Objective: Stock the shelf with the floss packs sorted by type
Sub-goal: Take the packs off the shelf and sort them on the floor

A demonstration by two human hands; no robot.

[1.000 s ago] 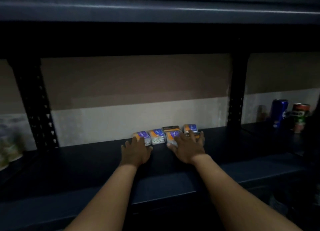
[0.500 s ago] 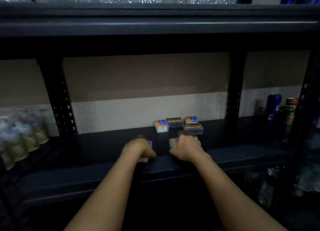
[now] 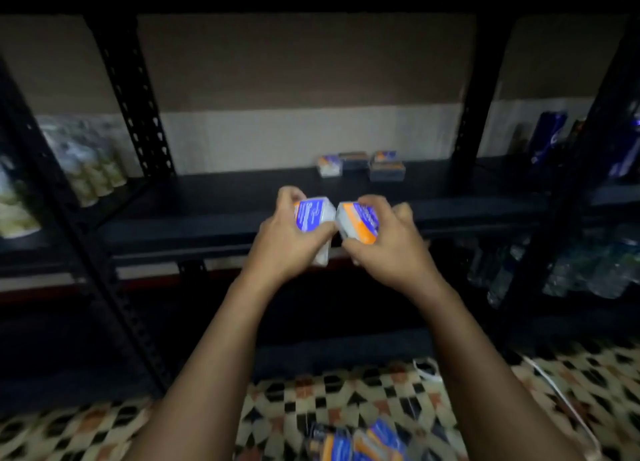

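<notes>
My left hand (image 3: pixel 282 242) is gripping one floss pack (image 3: pixel 311 218), and my right hand (image 3: pixel 388 249) is gripping another pack (image 3: pixel 358 222). The two packs are touching. Four more packs (image 3: pixel 360 164) are sitting on the shelf (image 3: pixel 221 197) beyond my hands.

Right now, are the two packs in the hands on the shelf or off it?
Off it. The left hand grips one floss pack, the right hand the other, both lifted clear of the shelf.

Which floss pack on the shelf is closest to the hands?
The dark pack at the front right of the group. It sits forward of the other three, nearest the right hand.
</notes>
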